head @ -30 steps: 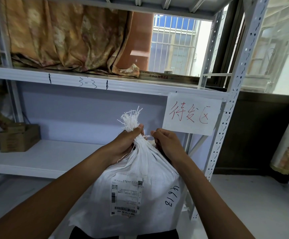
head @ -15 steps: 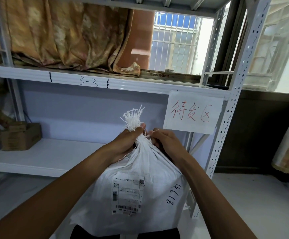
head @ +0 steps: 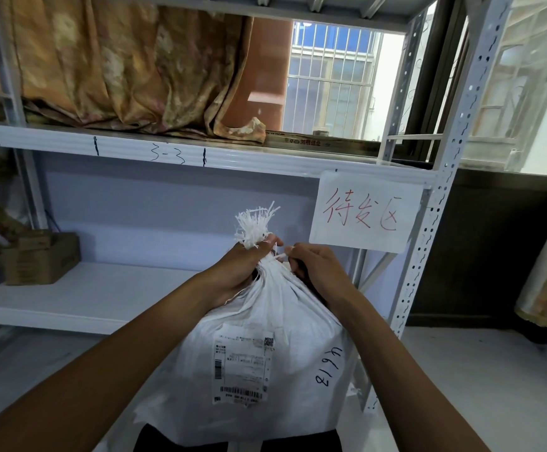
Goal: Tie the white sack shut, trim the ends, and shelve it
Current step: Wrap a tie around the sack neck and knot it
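Pale grey storeroom racking fills the background. A bare white shelf point(head: 86, 301) sits behind and to the left of the sack, with a cardboard box point(head: 42, 259) on its far end, well away from the sack. A paper sign point(head: 366, 213) with red writing hangs just above and to the right of the sack, and a gold curtain point(head: 119, 60) droops high above it beside a barred window point(head: 331, 76). The white sack point(head: 265, 370) stands upright in front of the person, below the shelf and not yet on it. Its shipping label point(head: 242, 367) and a handwritten number point(head: 329, 367) face the camera. The left hand point(head: 242, 265) is wrapped tightly round the gathered neck, fingers curled just under the frayed tuft point(head: 256, 223). This probably keeps the bunched cloth from spreading while the tie is worked. The right hand point(head: 314, 265) is on the other side of the neck, touching it, with its fingertips closed in a pinch on what looks like a thin white strip point(head: 280, 256). How that strip runs round the neck is hidden by the fingers. Judging by the grip, the tying step is under way. The tuft looks untrimmed and no cutting tool is in view. The sack stands close to the shelf, likely so it can be lifted up and back onto it once it is closed.
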